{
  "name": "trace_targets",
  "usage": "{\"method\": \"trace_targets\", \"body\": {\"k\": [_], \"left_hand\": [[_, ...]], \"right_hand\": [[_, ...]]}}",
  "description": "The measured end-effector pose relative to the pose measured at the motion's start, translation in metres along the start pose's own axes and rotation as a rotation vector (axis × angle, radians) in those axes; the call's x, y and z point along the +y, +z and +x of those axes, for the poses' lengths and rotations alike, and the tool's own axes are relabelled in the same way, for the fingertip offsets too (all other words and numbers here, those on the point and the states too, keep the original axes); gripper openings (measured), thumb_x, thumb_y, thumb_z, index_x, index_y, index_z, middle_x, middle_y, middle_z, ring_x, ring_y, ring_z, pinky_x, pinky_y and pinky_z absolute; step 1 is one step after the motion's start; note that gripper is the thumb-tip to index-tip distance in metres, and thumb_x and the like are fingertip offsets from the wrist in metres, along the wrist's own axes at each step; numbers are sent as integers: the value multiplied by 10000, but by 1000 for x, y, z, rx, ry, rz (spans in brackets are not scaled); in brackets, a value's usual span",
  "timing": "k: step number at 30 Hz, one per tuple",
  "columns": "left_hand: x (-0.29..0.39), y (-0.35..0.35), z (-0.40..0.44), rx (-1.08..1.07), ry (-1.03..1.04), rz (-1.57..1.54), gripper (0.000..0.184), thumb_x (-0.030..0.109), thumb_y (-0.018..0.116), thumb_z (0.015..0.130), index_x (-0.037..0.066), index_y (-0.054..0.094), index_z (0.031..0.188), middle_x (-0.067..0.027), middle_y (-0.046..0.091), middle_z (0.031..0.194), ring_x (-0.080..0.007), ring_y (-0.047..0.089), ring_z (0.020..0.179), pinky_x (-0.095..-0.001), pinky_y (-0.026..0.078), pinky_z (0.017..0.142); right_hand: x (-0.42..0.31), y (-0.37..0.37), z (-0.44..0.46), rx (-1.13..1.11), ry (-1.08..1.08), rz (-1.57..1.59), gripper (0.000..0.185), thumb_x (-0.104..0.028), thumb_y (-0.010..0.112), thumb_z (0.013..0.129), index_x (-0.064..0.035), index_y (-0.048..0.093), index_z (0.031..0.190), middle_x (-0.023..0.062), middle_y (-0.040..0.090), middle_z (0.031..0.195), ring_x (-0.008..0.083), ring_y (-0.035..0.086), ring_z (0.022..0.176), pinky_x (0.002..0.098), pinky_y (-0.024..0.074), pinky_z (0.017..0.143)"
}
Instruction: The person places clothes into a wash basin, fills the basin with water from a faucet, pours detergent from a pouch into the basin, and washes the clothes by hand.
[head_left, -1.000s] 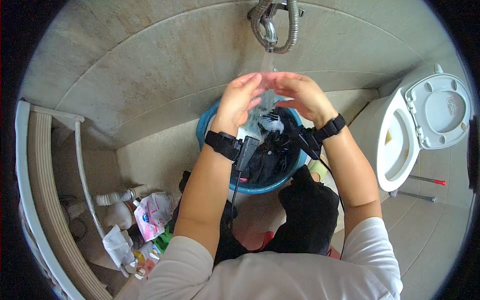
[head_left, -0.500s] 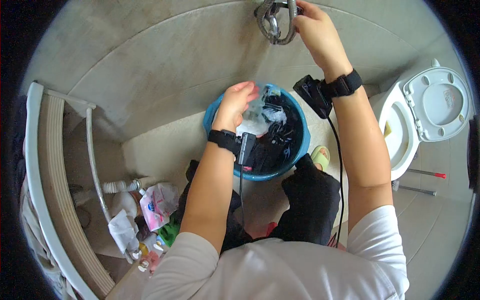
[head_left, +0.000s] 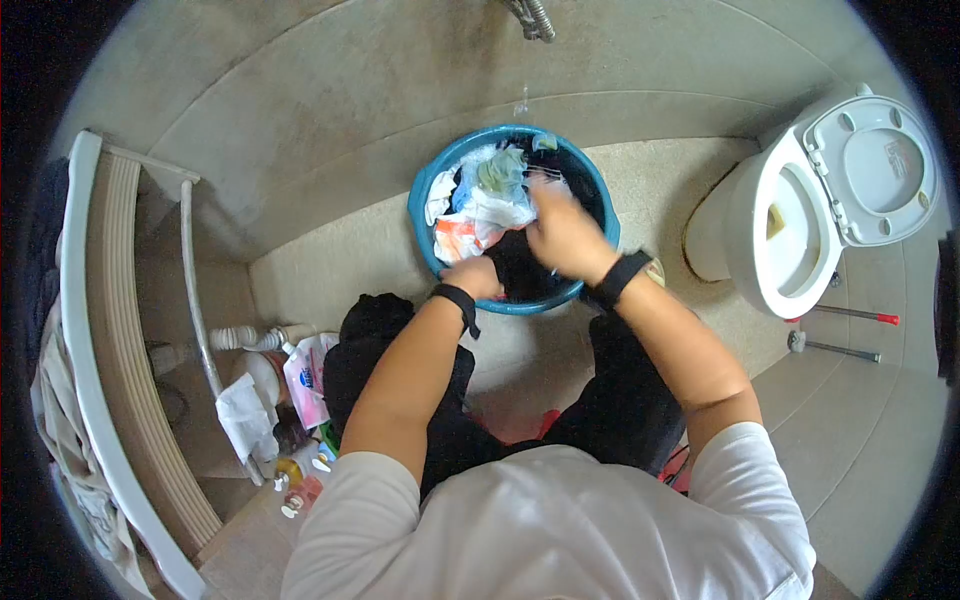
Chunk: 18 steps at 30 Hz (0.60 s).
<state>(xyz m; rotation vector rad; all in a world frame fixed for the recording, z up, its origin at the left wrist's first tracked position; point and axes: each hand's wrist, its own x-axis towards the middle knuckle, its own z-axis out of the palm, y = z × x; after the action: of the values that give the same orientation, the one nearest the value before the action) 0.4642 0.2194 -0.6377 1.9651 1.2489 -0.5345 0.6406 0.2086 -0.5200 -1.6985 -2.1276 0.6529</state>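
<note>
A blue basin (head_left: 428,247) on the floor holds wet laundry. Dark clothes (head_left: 525,262) fill its near and right side; a white garment with an orange print (head_left: 462,240) and a greenish cloth (head_left: 503,172) lie at the left and back, with suds around them. My left hand (head_left: 474,277) is inside the near left rim, its fingers curled down against the dark clothes and partly hidden. Smeared by motion, my right hand (head_left: 568,235) is over the middle right of the laundry, and its fingers cannot be made out. Both wrists wear black straps.
Above the basin, a metal shower hose (head_left: 538,20) hangs at the wall. A toilet (head_left: 790,235) with its lid up stands at right, near red-tipped rods (head_left: 860,315). At left are a washstand frame (head_left: 125,350), a pink and white detergent pouch (head_left: 308,378) and a white drain hose (head_left: 235,338).
My right hand has left the tap and come down into the basin. My left hand has moved to the near rim. Water no longer streams heavily; the light-coloured clothes show more.
</note>
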Motion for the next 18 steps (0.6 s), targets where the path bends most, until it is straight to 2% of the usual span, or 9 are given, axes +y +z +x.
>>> {"method": "trace_targets", "body": {"k": [1,2,3,5,9,11,13,15,18], "left_hand": [[13,9,-13,-121,-109,147,579,372,643,704,34,526,1159,-156,576,1116,-298,578,979,-510,390,889],[22,14,-28,-185,-146,155,596,369,657,690,53,516,1175,-146,555,1148,-303,469,1140,-622,255,951],[24,31,-39,-94,-86,293,580,361,653,701,77,512,1185,-131,516,1195,-317,320,1254,-684,119,963],[19,68,-29,163,-119,318,436,373,608,755,117,591,1107,-114,492,1239,-334,193,1312,-638,71,998],[18,59,-38,147,-74,313,550,457,602,746,109,534,1166,-101,490,1216,-308,281,1266,-638,64,1003],[17,53,-46,129,-23,193,575,551,543,749,146,544,1159,-106,486,1217,-307,291,1258,-634,73,1003],[8,64,-43,210,19,196,554,576,499,764,186,554,1154,-112,476,1214,-306,220,1293,-655,59,987],[3,75,-41,376,97,145,557,577,554,717,145,612,1064,-123,445,1233,-365,149,1305,-671,26,973],[7,60,-38,210,78,125,587,566,545,739,175,547,1178,-127,391,1294,-377,114,1315,-669,-28,971]], "right_hand": [[14,26,-23,-320,69,-9,581,-116,560,729,82,342,1229,275,411,1244,404,429,1114,409,375,938],[34,68,-60,-310,-25,-215,601,-144,554,732,88,330,1239,266,407,1258,375,431,1137,426,386,925],[33,79,-78,-524,-25,-480,599,-169,519,752,83,316,1256,244,407,1273,338,439,1147,450,379,923],[46,108,-101,-623,-49,-486,546,-181,482,767,61,359,1242,215,430,1269,316,449,1151,498,362,919],[41,120,-93,-440,51,-561,438,-205,487,773,34,475,1140,180,509,1198,321,494,1110,563,350,881],[39,100,-67,-710,240,-338,401,-266,558,758,-22,551,1076,164,568,1120,310,542,1053,587,361,858],[39,59,-36,-265,120,-236,286,-280,574,761,-25,588,891,185,609,943,331,599,879,474,468,740],[31,-1,10,237,27,-149,247,-249,558,780,-14,577,852,203,603,801,373,595,767,438,483,700],[-6,-113,75,664,-62,-147,242,-227,504,842,-34,588,962,206,597,901,377,574,831,445,466,712]]}}
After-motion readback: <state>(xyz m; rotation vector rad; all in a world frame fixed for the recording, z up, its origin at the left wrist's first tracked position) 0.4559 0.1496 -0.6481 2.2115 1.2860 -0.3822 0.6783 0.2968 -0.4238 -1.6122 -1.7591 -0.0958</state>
